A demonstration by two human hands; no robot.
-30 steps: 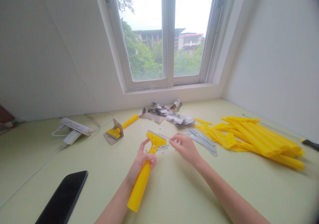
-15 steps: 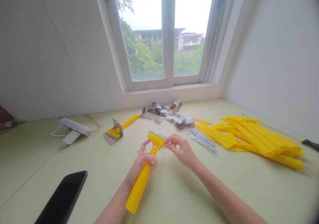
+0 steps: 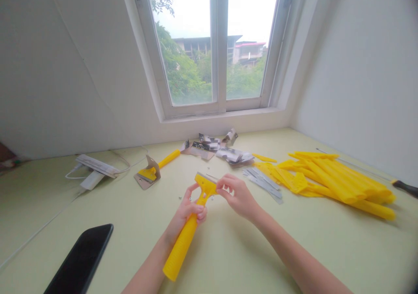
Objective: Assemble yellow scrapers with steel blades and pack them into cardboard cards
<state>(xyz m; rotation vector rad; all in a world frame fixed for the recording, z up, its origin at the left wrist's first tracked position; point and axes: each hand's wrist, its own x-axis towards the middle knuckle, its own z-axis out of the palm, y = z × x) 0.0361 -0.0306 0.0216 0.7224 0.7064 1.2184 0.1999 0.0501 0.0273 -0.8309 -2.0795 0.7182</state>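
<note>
Above the desk point(image 3: 248, 250), the left hand point(image 3: 187, 209) clamps its fingers round the scraper point(image 3: 183, 244), likely steadying it while the right hand point(image 3: 238, 194) pinches its fingers together at the head's corner, on what I cannot tell.

Pale green worktop point(image 3: 248, 259); on it lie phone point(image 3: 80, 259), power strip point(image 3: 98, 165), carded scraper point(image 3: 169, 158), packaging point(image 3: 231, 155), metal strips point(image 3: 263, 184), yellow handles point(image 3: 342, 180), screwdriver point(image 3: 405, 188), small nuts point(image 3: 212, 198).

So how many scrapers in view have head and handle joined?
2: one scraper in the left hand, the other scraper lying with brown card at its head, left of the packaging. The yellow pile could hide more.
</note>
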